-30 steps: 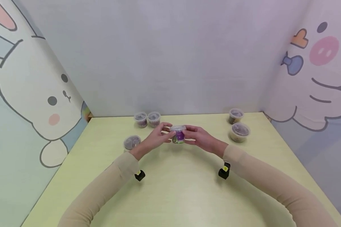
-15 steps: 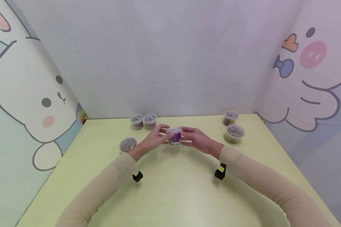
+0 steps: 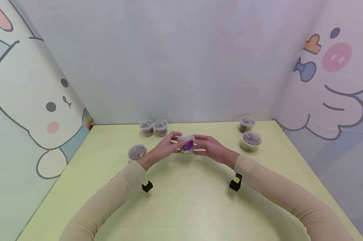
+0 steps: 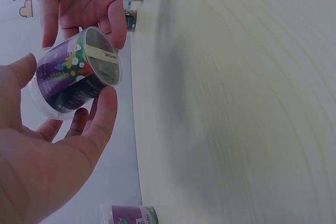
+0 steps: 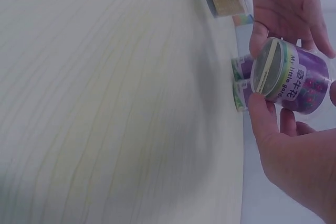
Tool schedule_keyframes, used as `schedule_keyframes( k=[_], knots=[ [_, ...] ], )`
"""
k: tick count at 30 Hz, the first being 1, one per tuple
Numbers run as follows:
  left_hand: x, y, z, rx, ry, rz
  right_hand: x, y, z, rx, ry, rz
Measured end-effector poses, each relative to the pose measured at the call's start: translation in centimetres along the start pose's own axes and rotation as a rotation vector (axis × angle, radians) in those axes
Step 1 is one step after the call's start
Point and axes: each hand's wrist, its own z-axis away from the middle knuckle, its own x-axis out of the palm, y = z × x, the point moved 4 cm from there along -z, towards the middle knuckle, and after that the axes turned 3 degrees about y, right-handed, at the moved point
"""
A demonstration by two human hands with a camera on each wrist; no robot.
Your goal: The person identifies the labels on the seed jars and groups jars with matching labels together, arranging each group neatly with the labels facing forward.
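Note:
Above the middle of the table, both hands hold a small lidded plastic cup (image 3: 186,145) with a purple printed label. My left hand (image 3: 164,149) grips its left side, thumb across the front. From the right, my right hand (image 3: 213,149) holds it between thumb and fingers. The left wrist view shows flowers on the cup's label (image 4: 65,69) and a pale strip across its clear base. "My little garden" can be read on the cup (image 5: 299,80) in the right wrist view. Its contents are hard to make out.
Two purple-labelled cups (image 3: 161,128) stand together at the back left. A wider lidded tub (image 3: 137,152) sits beside the left forearm, partly hidden. Back right are a dark-filled cup (image 3: 247,124) and another wide tub (image 3: 251,141). Printed curtains surround the table (image 3: 193,207).
The head view has shifted slightly. Both hands keep the cup at about the same place above the table, and the other containers have not moved.

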Motion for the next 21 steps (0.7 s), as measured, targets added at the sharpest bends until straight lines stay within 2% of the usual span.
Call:
schedule_keyframes(
  k=[4,9,13,17,21],
  knots=[
    [-0.08,0.21,0.15,0.008,-0.035,0.015,0.08,-0.14,-0.17,0.003,-0.007,0.000],
    [0.06,0.30,0.27,-0.016,-0.095,0.079,0.26,-0.13,-0.20,0.022,-0.047,0.005],
    [0.28,0.39,0.28,-0.026,-0.127,0.105,0.32,-0.16,-0.13,0.023,-0.038,0.006],
    [0.33,0.31,0.19,-0.054,-0.108,0.088,0.30,-0.25,-0.10,0.023,0.004,-0.010],
    [0.07,0.06,0.08,-0.104,-0.035,0.080,0.26,-0.28,-0.21,0.010,0.036,-0.040]
  ],
)
